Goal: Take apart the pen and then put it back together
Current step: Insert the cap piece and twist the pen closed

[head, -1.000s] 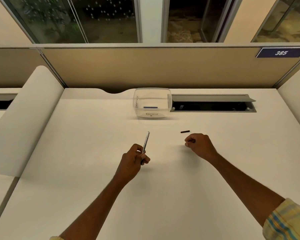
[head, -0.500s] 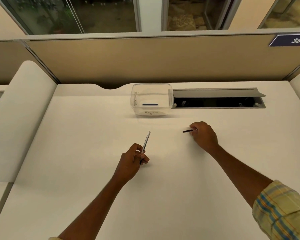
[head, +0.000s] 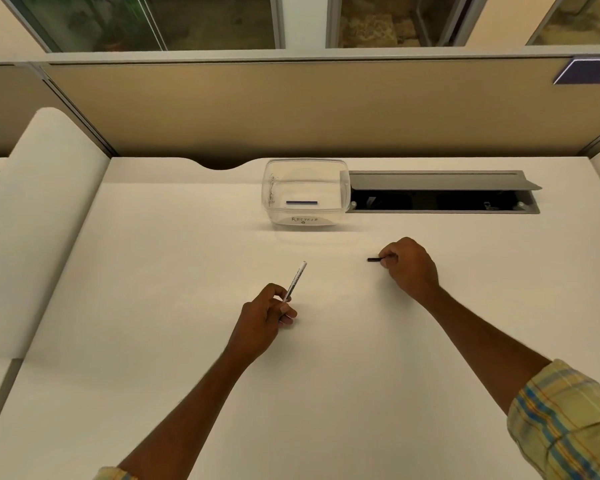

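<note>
My left hand (head: 264, 317) grips the lower end of a slim white pen body (head: 296, 279), which points up and away from me over the middle of the white desk (head: 153, 306). To the right, my right hand (head: 409, 266) pinches one end of a short black pen cap (head: 374, 259) that lies level just at the desk surface, sticking out to the left of my fingertips. The two hands are well apart.
A clear plastic tub (head: 305, 194) labelled "Recycle" stands at the back centre with a blue stick inside. Right of it an open grey cable hatch (head: 444, 192) is sunk into the desk. A tan partition (head: 291, 105) closes the back.
My right hand reached forward from the desk to the black cap and took its end between the fingertips. My left hand kept holding the pen body in about the same place.
</note>
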